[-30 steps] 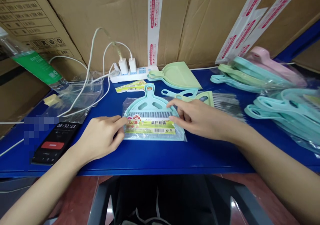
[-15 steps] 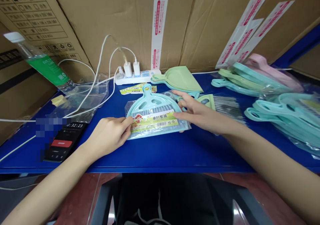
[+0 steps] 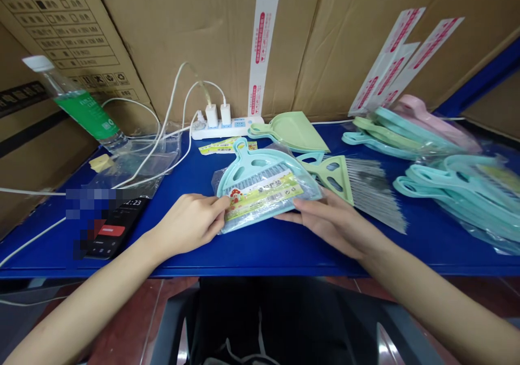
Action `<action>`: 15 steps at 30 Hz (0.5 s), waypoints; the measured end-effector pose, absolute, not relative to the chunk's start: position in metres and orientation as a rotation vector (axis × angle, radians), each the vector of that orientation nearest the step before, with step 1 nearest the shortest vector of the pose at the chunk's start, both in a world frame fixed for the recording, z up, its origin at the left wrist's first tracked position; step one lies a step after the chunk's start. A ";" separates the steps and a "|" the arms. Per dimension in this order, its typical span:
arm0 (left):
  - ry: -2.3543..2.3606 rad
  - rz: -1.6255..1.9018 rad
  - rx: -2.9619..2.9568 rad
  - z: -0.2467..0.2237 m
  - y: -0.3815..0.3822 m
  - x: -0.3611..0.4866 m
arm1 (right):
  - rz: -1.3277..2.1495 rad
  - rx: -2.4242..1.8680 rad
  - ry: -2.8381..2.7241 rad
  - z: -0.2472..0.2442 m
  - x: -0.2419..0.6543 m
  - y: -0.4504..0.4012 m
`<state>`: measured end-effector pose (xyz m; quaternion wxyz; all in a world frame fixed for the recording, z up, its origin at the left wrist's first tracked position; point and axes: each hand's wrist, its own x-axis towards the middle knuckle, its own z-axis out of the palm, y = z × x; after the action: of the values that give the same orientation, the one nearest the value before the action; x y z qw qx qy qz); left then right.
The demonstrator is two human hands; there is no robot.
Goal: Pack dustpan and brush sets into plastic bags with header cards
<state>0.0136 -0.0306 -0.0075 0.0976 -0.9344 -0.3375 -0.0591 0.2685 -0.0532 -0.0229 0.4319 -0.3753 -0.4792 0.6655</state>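
Observation:
A light blue dustpan and brush set (image 3: pixel 260 189) lies in a clear plastic bag, with a yellow-green printed label (image 3: pixel 264 196) across its front. My left hand (image 3: pixel 203 216) pinches the bag's lower left edge. At the lower right, my right hand (image 3: pixel 329 216) grips the set with its thumb on top and fingers underneath, lifting that side slightly. Just behind my right hand lies a green brush (image 3: pixel 339 178) with grey bristles, over a light blue handle. A green dustpan (image 3: pixel 298 129) lies farther back.
Bagged dustpan sets (image 3: pixel 463 191) pile up on the right, with more bagged pans (image 3: pixel 406 129) behind. Loose labels (image 3: pixel 219 147) lie before a power strip (image 3: pixel 244 129). A phone (image 3: pixel 117 229), white cables and a leaning bottle (image 3: pixel 81 108) are on the left. Cardboard boxes (image 3: pixel 203 34) wall the back.
The bagged set has tilted and turned, its right side raised. My right hand has moved from its upper right side down to the lower right edge, uncovering the green brush.

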 end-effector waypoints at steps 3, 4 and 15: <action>-0.918 -0.241 -2.844 -0.009 -0.030 0.014 | 1.661 -0.895 -1.069 -0.032 0.254 -0.062; -0.888 -0.266 -2.871 -0.009 -0.029 0.014 | 1.652 -0.885 -1.035 -0.034 0.250 -0.062; -0.642 -0.542 -2.742 -0.004 -0.028 0.013 | 1.411 -0.977 -0.698 -0.026 0.269 -0.077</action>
<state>0.0132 -0.0278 -0.0040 0.1367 -0.9471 -0.2219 -0.1871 0.2691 -0.0773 -0.0256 0.6007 -0.4216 -0.3014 0.6088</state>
